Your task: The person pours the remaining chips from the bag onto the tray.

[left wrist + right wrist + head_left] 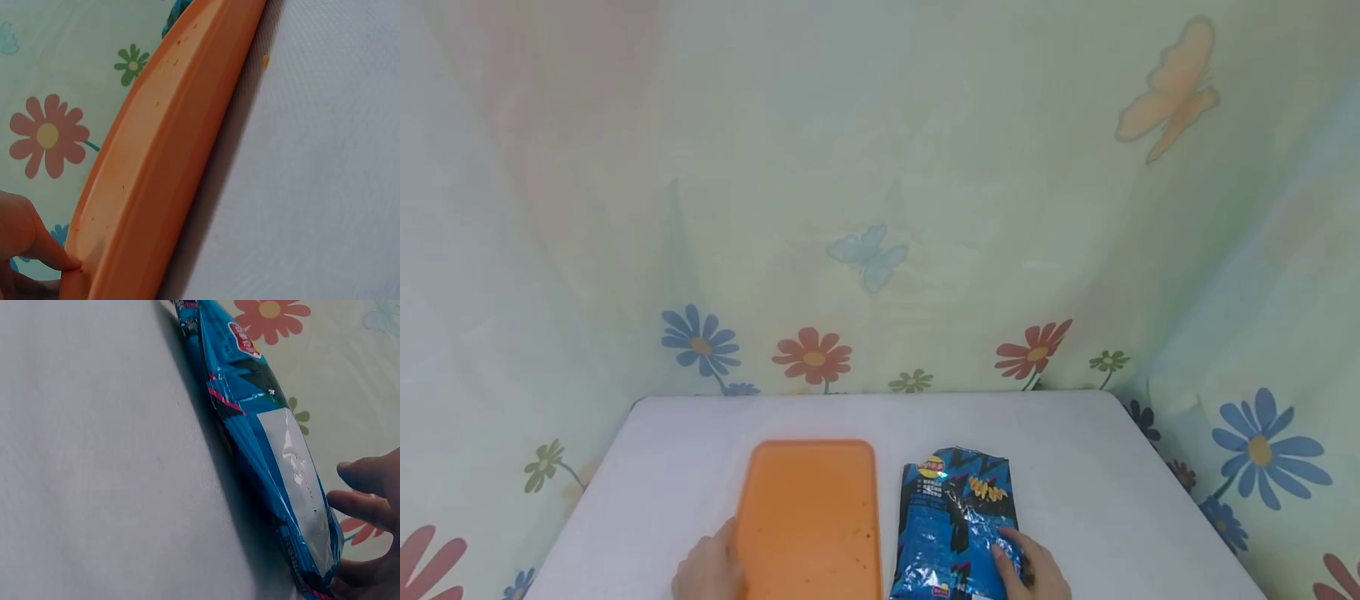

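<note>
A shallow orange tray lies flat on the white table, with dark and yellowish crumbs on its bottom. At its near left edge my left hand pinches the rim; one fingertip presses inside in the left wrist view. To the right of the tray lies a blue and black chip bag, rather crumpled. My right hand is at the bag's right edge, fingers loosely spread with the tips over it. In the right wrist view the lower fingers come up against the bag's end.
The white table stretches out on both sides of the tray and bag. A small yellow crumb lies on it beside the tray. A flower-printed curtain hangs behind the table and along its sides.
</note>
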Demonstrator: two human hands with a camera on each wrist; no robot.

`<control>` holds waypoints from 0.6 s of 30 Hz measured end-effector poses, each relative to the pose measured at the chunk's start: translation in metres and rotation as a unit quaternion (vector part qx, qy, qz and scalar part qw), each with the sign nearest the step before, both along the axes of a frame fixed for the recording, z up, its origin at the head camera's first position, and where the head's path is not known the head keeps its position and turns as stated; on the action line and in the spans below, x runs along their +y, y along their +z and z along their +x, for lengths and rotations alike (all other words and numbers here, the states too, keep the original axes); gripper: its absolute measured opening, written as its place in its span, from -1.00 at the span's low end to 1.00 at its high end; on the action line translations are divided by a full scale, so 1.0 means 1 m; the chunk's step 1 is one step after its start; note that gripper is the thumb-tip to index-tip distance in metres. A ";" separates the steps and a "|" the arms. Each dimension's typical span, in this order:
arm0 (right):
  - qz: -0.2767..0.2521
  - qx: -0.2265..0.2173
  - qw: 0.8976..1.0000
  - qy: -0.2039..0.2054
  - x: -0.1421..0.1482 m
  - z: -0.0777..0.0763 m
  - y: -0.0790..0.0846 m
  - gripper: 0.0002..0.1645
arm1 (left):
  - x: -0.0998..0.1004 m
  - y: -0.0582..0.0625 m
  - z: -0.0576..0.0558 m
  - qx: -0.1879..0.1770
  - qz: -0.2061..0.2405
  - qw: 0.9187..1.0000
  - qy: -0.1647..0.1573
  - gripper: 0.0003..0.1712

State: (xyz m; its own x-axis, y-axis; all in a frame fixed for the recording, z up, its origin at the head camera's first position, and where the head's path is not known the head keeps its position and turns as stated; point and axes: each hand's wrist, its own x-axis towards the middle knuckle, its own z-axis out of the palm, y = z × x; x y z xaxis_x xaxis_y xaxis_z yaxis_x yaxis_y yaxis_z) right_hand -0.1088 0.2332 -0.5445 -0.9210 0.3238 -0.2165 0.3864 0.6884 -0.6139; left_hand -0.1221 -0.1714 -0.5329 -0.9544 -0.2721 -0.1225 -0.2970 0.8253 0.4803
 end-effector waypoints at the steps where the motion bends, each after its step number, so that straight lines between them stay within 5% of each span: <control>1: -0.008 -0.002 1.000 -0.005 -0.001 0.000 -0.001 0.02 | 0.000 0.001 0.000 -0.001 -0.001 1.000 0.001 -0.49; 11: -0.015 -0.011 0.999 0.044 0.002 -0.003 -0.006 -0.04 | 0.005 -0.005 0.003 0.003 0.006 1.000 0.009 -0.54; 18: -0.078 -0.032 0.992 0.090 0.005 0.000 -0.012 -0.06 | 0.004 -0.002 0.000 -0.005 -0.005 1.000 0.011 -0.55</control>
